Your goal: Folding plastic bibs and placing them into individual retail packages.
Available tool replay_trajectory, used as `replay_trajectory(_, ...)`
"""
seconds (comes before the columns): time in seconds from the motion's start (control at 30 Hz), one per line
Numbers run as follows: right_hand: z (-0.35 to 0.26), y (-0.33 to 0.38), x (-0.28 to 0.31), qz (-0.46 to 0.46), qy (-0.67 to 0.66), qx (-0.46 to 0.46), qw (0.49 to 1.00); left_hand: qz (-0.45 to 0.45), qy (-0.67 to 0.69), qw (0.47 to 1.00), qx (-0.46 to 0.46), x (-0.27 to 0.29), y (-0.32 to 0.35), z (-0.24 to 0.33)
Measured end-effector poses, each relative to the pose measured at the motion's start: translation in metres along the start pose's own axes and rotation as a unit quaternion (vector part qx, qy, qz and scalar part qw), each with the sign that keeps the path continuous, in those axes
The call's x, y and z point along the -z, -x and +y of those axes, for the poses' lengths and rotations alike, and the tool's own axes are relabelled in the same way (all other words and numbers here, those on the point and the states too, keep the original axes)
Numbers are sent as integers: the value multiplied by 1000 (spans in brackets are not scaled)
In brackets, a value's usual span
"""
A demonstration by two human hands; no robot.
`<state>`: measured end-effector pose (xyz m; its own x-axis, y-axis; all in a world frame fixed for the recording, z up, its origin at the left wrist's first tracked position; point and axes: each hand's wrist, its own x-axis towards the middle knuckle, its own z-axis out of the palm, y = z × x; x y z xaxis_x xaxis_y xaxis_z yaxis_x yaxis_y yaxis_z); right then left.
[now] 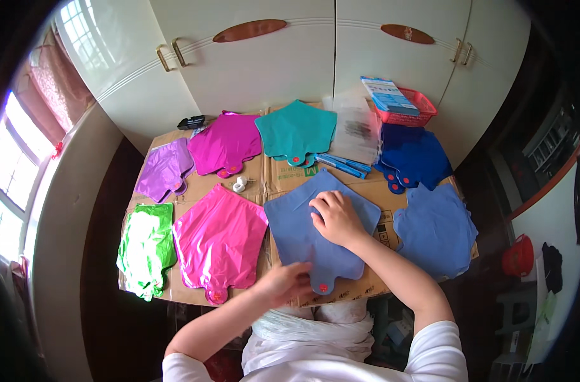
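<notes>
A flat greyish-blue foil balloon (302,223), five-sided with a tab and red dot at its near end, lies in front of me. On its upper middle rests my right hand (335,218), its fingers curled in; whatever may be under them is hidden. My left hand (288,283) hovers by the balloon's near left edge, beside the tab, its fingers smeared by motion. Just left lies a shiny pink balloon (220,239) of the same shape. To the right is a pile of similar greyish-blue balloons (436,232).
Cardboard (188,191) covers the table. Around it lie green (146,245), lilac (166,169), magenta (229,143), teal (296,130) and dark blue balloons (417,156). Blue pens (342,165), clear bags (356,130), a red basket (420,105) and a small white roll (240,184) sit there. Cabinets (251,63) stand behind.
</notes>
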<state>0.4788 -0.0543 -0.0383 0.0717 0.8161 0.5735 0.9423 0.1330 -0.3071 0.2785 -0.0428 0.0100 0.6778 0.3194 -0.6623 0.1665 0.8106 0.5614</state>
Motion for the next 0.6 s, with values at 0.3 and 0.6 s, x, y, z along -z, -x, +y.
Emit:
replay_trajectory(0.3,-2,-2,0,-3,13,18,1000,98,-318,922,-196,40,-36,49)
replay_trajectory(0.6,2,1,-2,-14,13,15,1000,197,-595,709,-322,24,-32,53)
